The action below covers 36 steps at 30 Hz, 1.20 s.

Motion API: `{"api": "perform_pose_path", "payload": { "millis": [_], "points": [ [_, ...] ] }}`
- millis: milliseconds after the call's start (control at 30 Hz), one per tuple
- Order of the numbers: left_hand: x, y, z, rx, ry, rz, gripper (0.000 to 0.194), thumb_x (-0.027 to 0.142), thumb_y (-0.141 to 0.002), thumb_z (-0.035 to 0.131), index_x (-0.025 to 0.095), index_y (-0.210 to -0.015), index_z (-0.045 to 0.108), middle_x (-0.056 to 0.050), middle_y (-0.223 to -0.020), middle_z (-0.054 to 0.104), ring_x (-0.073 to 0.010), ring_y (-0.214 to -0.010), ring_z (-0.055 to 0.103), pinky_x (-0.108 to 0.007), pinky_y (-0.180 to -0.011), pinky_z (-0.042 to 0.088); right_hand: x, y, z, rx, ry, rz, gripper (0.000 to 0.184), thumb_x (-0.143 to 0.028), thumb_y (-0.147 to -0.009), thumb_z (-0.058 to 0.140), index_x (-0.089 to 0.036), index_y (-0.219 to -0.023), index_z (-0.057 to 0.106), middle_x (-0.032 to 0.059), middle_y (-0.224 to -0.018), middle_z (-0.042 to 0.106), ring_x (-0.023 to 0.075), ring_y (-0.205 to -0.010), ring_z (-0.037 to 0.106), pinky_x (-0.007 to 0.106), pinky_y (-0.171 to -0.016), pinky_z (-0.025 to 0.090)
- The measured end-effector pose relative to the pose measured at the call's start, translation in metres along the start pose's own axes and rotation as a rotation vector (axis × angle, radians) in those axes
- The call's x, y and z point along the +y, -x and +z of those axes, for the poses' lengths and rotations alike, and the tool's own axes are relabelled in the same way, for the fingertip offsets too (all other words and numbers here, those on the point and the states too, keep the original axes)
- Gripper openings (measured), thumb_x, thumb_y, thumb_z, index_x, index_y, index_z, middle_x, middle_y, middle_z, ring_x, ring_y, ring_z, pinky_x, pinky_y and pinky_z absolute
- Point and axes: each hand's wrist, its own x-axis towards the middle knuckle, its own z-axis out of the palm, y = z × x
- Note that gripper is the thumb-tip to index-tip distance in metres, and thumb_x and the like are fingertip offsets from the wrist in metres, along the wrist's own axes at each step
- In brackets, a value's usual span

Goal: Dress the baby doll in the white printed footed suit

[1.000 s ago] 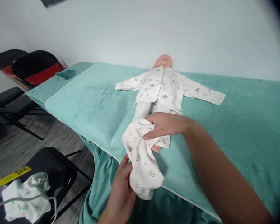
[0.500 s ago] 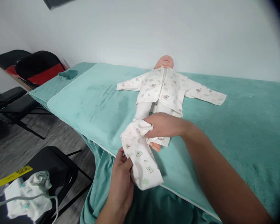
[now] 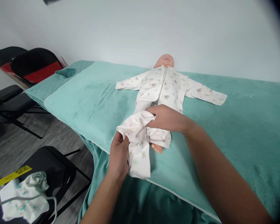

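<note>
A baby doll (image 3: 166,59) lies on its back, wearing a white printed jacket (image 3: 151,85) with both sleeves spread out. White printed baby pants (image 3: 138,137) are bunched around its lower legs. One bare foot (image 3: 157,148) shows below a pant leg; the other foot is hidden. My left hand (image 3: 119,154) pinches the left edge of the pants. Gripping the waist of the pants between the doll's legs is my right hand (image 3: 166,118). The second pant leg hangs down over the bed's edge side.
The doll lies on a massage bed with a teal cover (image 3: 95,93), against a white wall (image 3: 130,31). Black folding chairs (image 3: 35,67) stand at left. A nearer chair (image 3: 53,161) holds a printed white cloth (image 3: 25,199), a cable and a yellow strip.
My left hand has moved up and slightly left, pulling the pants' edge outward. The hanging pant leg has swung left and straightened. My right hand has risen slightly, still gripping the cloth.
</note>
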Motion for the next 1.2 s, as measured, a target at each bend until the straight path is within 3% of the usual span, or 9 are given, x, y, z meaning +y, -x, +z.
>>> {"api": "perform_pose_path", "payload": {
  "millis": [100, 233, 533, 633, 767, 967, 1067, 1200],
  "points": [
    [0.007, -0.018, 0.000, -0.028, -0.022, 0.042, 0.043, 0.024, -0.073, 0.080, 0.022, -0.114, 0.068, -0.005, -0.102, 0.076, -0.0209, -0.095, 0.071, -0.032, -0.087, 0.053, 0.003, -0.003, 0.002, 0.079, -0.024, 0.018, 0.012, -0.023, -0.075, 0.056, -0.022, -0.069, 0.046, -0.0021, -0.072, 0.057, 0.0149, -0.069, 0.050, 0.028, -0.059, 0.033],
    [0.015, -0.041, 0.000, -0.018, -0.076, 0.103, 0.031, 0.025, -0.073, 0.079, 0.019, -0.100, 0.067, -0.004, -0.098, 0.074, -0.0183, -0.088, 0.068, -0.030, -0.082, 0.052, 0.007, -0.006, 0.007, 0.192, -0.089, 0.050, 0.002, -0.023, -0.076, 0.053, -0.023, -0.078, 0.052, -0.0016, -0.080, 0.061, 0.0171, -0.076, 0.055, 0.028, -0.063, 0.036],
    [0.011, -0.089, 0.010, 0.015, -0.230, 0.222, 0.018, 0.028, -0.078, 0.073, 0.019, -0.091, 0.064, 0.000, -0.085, 0.065, -0.0129, -0.073, 0.056, -0.026, -0.069, 0.045, 0.010, -0.012, 0.020, 0.483, -0.113, 0.117, 0.013, -0.019, -0.081, 0.046, -0.022, -0.087, 0.057, 0.0029, -0.090, 0.065, 0.0205, -0.084, 0.056, 0.030, -0.071, 0.039],
    [0.007, -0.094, 0.005, -0.024, -0.270, 0.269, 0.020, 0.032, -0.080, 0.073, 0.020, -0.094, 0.065, -0.001, -0.091, 0.066, -0.0139, -0.080, 0.058, -0.026, -0.074, 0.045, 0.010, -0.012, 0.021, 0.448, -0.113, 0.115, 0.017, -0.018, -0.082, 0.045, -0.022, -0.090, 0.059, 0.0024, -0.091, 0.066, 0.0204, -0.084, 0.056, 0.030, -0.071, 0.040],
    [0.004, -0.087, -0.006, -0.098, -0.153, 0.286, 0.024, 0.029, -0.081, 0.074, 0.021, -0.102, 0.066, -0.002, -0.099, 0.067, -0.0149, -0.088, 0.060, -0.026, -0.080, 0.046, 0.007, -0.009, 0.015, 0.287, -0.115, 0.123, 0.019, -0.021, -0.083, 0.051, -0.025, -0.097, 0.062, 0.0012, -0.099, 0.069, 0.0215, -0.090, 0.060, 0.031, -0.075, 0.043],
    [0.010, -0.085, -0.010, -0.176, -0.027, 0.251, 0.034, 0.037, -0.084, 0.073, 0.025, -0.115, 0.066, -0.005, -0.121, 0.068, -0.0191, -0.109, 0.063, -0.031, -0.097, 0.048, 0.000, -0.002, 0.004, 0.029, -0.113, 0.094, 0.036, -0.043, -0.082, 0.070, -0.028, -0.114, 0.065, 0.0030, -0.118, 0.069, 0.0271, -0.104, 0.063, 0.035, -0.083, 0.046],
    [0.016, -0.094, -0.006, -0.246, -0.028, 0.221, 0.034, 0.041, -0.087, 0.070, 0.025, -0.117, 0.068, -0.007, -0.132, 0.066, -0.0216, -0.116, 0.063, -0.033, -0.099, 0.048, -0.002, -0.004, 0.008, 0.088, -0.022, 0.060, 0.031, -0.040, -0.081, 0.071, -0.027, -0.109, 0.067, 0.0034, -0.118, 0.068, 0.0275, -0.108, 0.061, 0.036, -0.087, 0.045],
    [0.023, -0.114, -0.001, -0.368, -0.079, 0.176, 0.028, 0.034, -0.088, 0.067, 0.019, -0.110, 0.073, -0.008, -0.114, 0.073, -0.0202, -0.102, 0.067, -0.030, -0.086, 0.052, 0.001, -0.008, 0.014, 0.177, 0.075, 0.062, 0.024, -0.038, -0.081, 0.070, -0.025, -0.102, 0.068, 0.0038, -0.107, 0.069, 0.0263, -0.101, 0.061, 0.034, -0.081, 0.043]
  ]
}}
